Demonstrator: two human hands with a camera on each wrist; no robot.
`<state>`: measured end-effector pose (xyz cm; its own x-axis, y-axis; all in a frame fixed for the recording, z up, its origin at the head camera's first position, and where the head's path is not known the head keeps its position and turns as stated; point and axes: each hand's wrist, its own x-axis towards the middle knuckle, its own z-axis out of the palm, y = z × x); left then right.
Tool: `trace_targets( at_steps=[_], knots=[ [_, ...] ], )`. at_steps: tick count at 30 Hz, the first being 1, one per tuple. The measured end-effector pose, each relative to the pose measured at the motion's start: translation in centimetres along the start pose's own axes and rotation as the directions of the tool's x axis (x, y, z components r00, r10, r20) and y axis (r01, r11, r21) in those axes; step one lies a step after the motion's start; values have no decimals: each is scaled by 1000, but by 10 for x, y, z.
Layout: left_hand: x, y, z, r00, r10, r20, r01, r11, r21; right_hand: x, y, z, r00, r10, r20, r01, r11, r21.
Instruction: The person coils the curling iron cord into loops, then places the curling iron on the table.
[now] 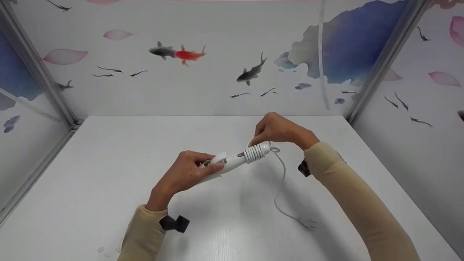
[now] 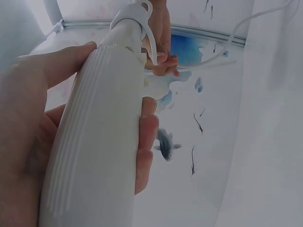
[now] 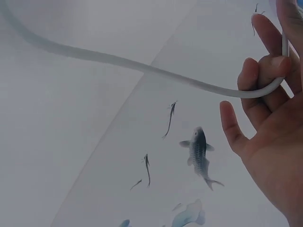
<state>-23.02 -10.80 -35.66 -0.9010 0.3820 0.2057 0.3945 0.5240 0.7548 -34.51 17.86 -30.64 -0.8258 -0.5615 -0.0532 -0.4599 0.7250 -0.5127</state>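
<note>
A white hair iron (image 1: 232, 165) is held above the table, slanting up to the right. My left hand (image 1: 188, 170) grips its body, thumb along one side and fingers round the other. In the left wrist view the iron's ribbed body (image 2: 94, 137) fills the palm. Several coils of white cord (image 1: 255, 153) are wound round the far end. There my right hand (image 1: 277, 128) holds a length of cord; in the right wrist view the cord (image 3: 189, 83) runs into the curled fingers (image 3: 248, 78). The cord's tail hangs down to a two-pin plug (image 1: 307, 222).
A white table (image 1: 108, 156) lies beneath both hands. Behind it stands a back panel (image 1: 217, 94) printed with fish and petals, with metal posts (image 1: 384, 65) at the corners. Each wrist wears a small black camera mount (image 1: 175, 223).
</note>
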Motion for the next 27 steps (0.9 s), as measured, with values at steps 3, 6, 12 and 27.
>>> trace_targets(
  at_steps=[3,6,12,27],
  knots=[
    [0,-1,2,1000,-4,22,4,1000,25,0,-8,-5,1000,-7,4,7,999,-41],
    [1,-1,4,1000,-8,26,7,999,48,0,-17,-7,999,-32,-4,32,997,-67],
    [0,-1,6,999,-40,15,38,995,90,1,-31,-6,996,-77,-33,74,994,-81],
    [2,0,10,978,-161,-129,175,979,106,-2,-52,4,962,-216,-166,212,976,-39]
  ],
)
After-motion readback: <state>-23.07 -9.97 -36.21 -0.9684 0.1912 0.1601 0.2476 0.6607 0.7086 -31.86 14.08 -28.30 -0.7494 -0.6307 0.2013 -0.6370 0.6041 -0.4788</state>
